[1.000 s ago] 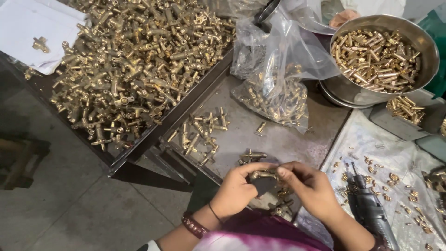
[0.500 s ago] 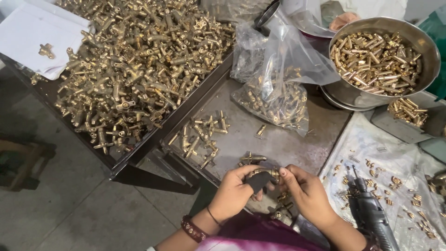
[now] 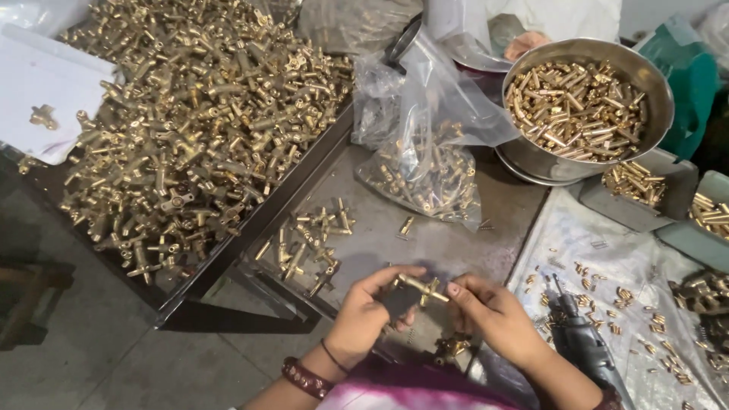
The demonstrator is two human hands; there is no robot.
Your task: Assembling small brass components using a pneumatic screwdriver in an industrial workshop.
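While the brass part [image 3: 422,287] is pinched between the left hand [image 3: 363,319] and right hand [image 3: 493,315] above the tray [image 3: 425,243], it should be kept steady and level.

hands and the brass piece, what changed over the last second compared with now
Both hands rose slightly off the bench. The left hand and right hand now hold a brass fitting up between the fingertips in plain view; earlier the piece sat low, mostly hidden between them. The heap of brass parts, plastic bag, metal bowl and power drill stayed put.
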